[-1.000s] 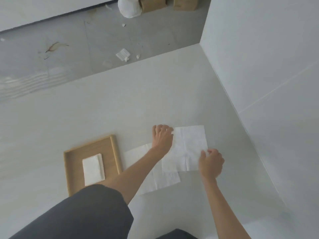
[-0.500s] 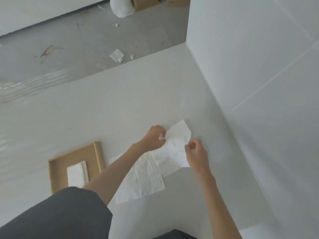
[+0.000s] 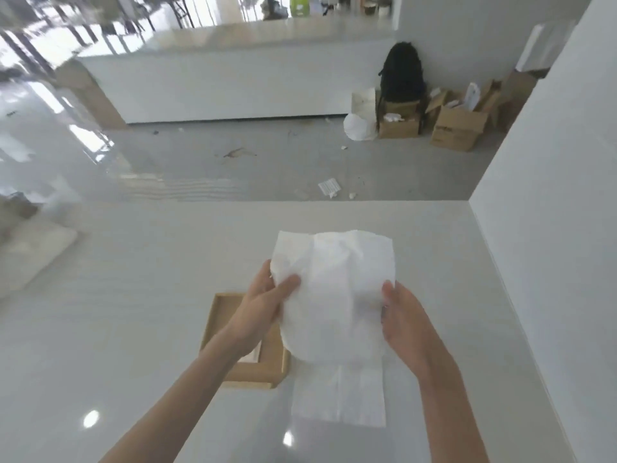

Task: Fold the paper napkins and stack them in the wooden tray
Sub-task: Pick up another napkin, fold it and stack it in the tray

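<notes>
I hold a white paper napkin [image 3: 337,285] up in the air above the table, unfolded and slightly crumpled. My left hand [image 3: 267,302] pinches its left edge and my right hand [image 3: 400,315] grips its right edge. Below it a second napkin [image 3: 340,396] lies flat on the white table. The wooden tray [image 3: 247,375] sits just left of that napkin, partly hidden behind my left forearm. A sliver of a folded napkin [image 3: 252,355] shows inside the tray.
A white wall [image 3: 551,262] borders the table [image 3: 133,312] on the right. Beyond the table's far edge lies a grey floor with paper scraps [image 3: 329,187], cardboard boxes [image 3: 457,128], a black backpack [image 3: 402,73] and a long white counter [image 3: 233,81].
Both hands have lifted the top napkin off the table and spread it in the air. The camera has tilted up, showing the room beyond.
</notes>
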A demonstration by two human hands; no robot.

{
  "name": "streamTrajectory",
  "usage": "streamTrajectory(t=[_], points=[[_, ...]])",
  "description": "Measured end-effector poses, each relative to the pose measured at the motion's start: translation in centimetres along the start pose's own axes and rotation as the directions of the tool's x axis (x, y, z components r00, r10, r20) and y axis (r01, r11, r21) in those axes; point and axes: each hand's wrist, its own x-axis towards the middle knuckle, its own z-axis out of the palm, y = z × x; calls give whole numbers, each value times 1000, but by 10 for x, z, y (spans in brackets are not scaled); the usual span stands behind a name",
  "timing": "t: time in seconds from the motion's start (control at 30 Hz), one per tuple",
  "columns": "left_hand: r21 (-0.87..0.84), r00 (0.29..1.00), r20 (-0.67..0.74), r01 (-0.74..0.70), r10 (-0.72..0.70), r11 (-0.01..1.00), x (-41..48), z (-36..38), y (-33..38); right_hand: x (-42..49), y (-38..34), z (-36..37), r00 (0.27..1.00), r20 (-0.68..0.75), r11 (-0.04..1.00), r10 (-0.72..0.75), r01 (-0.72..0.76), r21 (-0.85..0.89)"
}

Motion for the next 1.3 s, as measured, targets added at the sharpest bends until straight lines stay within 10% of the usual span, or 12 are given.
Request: streamTrajectory(t=[0.33, 0.7, 1.03, 1.3], points=[[186, 984, -109, -120, 142, 975, -58, -119, 51, 6, -27, 119, 974, -57, 858, -221, 166, -487], [244, 966, 77, -260, 249, 934, -79, -179, 84, 1, -35, 165, 979, 143, 840, -146, 199, -505], [266, 744, 124, -662, 656, 701, -73, -178, 111, -9, -62, 187, 662, 380, 470, -646, 738, -484], [137, 678, -35, -725, 734, 675, -60, -162, 126, -9, -79, 187, 592, 290, 404, -752, 762, -507]])
